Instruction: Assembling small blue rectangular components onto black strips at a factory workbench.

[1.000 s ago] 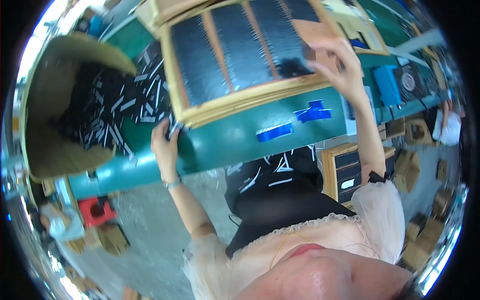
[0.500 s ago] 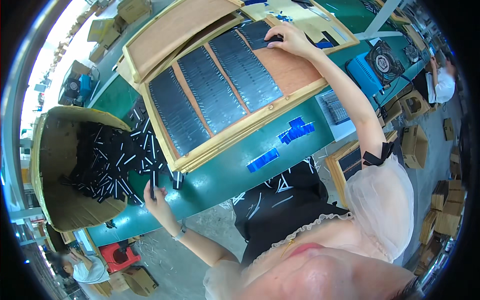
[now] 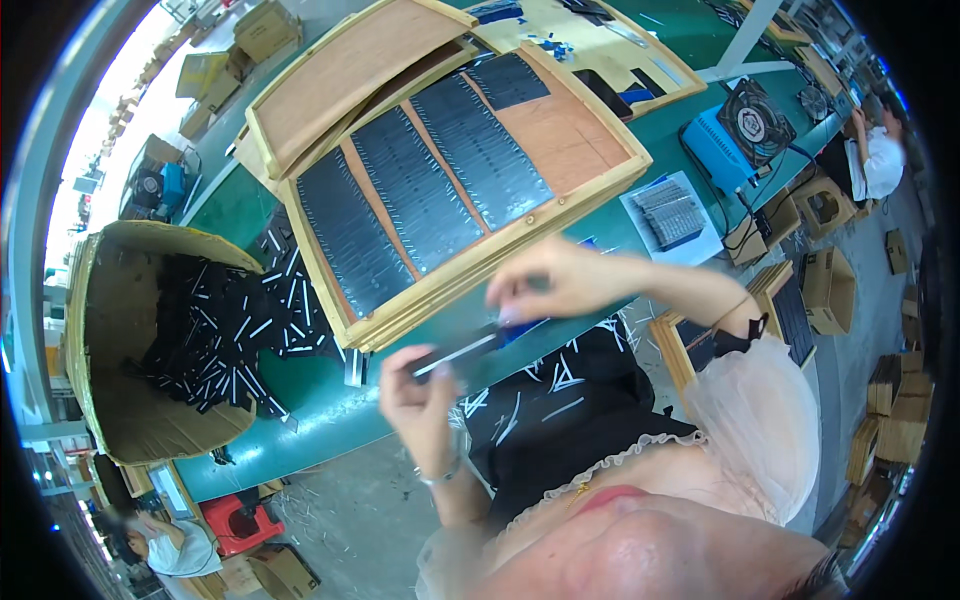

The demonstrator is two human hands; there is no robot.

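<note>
My left hand (image 3: 418,410) grips one end of a flat black strip (image 3: 456,357) with a white line along it, held over the table's near edge. Close to the strip's other end is my right hand (image 3: 560,280), its fingers bent and blurred, so whether they touch the strip is unclear. Beyond both hands lies a wooden-framed tray (image 3: 590,140) on a stack of similar frames. Columns of black strips (image 3: 420,185) fill much of it, with a shorter column (image 3: 508,82) at its far right part.
Left, a tipped cardboard box (image 3: 110,330) spills black strips (image 3: 235,330) onto the green table (image 3: 330,405). Another wooden frame (image 3: 360,75) leans on the tray's far side. At right stand a blue device with a fan (image 3: 725,145) and a white sheet with grey pieces (image 3: 670,215).
My right hand has left the short column in the tray and come down toward me. My left hand has moved right, away from the box, carrying the black strip.
</note>
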